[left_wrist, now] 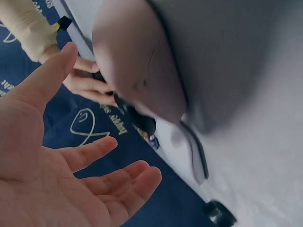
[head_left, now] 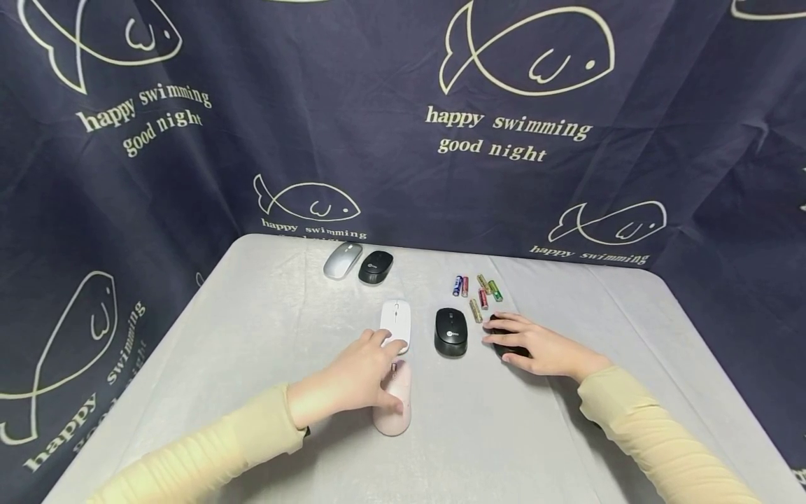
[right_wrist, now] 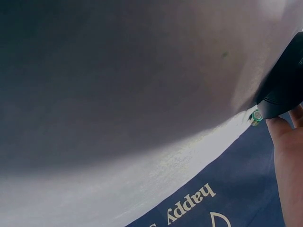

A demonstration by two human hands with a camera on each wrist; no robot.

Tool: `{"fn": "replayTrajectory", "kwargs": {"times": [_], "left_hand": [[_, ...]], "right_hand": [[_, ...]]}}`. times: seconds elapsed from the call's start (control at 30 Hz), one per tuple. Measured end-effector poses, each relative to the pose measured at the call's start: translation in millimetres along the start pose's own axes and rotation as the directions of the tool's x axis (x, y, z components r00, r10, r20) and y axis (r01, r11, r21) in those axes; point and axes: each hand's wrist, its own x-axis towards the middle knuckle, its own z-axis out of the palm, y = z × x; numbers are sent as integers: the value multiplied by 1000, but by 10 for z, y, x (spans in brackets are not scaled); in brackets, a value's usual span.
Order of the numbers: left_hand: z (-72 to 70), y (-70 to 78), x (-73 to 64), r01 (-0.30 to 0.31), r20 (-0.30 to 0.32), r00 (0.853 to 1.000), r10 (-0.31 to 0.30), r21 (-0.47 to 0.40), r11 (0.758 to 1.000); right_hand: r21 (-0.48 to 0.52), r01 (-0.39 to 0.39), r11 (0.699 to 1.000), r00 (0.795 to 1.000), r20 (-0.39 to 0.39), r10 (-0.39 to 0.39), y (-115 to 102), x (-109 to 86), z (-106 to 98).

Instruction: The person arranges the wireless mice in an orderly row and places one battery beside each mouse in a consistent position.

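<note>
Pale table (head_left: 252,315), batteries (head_left: 483,299) near right fingers (head_left: 507,325) around black mouse (right_wrist: 285,80), left fingers (head_left: 392,348) spread beside pink mouse (head_left: 393,421).

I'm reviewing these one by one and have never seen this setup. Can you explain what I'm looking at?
There is no machine here: a person works with two bare hands. The wide picture comes from a camera worn on the head, looking forward and down; the other two come from cameras on the wrists, so they look close and tilted.

On the pale table are six computer mice: at the back, a silver mouse and the rear black mouse; nearer, a white mouse, a pink mouse, the middle black mouse and the rightmost black mouse. Six batteries lie behind the last two. A fish-printed curtain hangs behind.

The left hand is spread over the white and pink mice, gripping neither; the right hand holds the rightmost black mouse.
</note>
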Motion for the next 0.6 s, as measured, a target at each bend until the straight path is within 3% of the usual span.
{"fn": "replayTrajectory", "kwargs": {"times": [0.4, 0.6], "left_hand": [[-317, -128, 174, 22, -126, 992, -21, 8, 1000], [-383, -233, 291, 57, -145, 988, -55, 9, 998]], "right_hand": [[13, -12, 1000, 1000, 6, 12, -10, 4, -8], [16, -12, 1000, 1000, 6, 12, -5, 4, -4]]}}
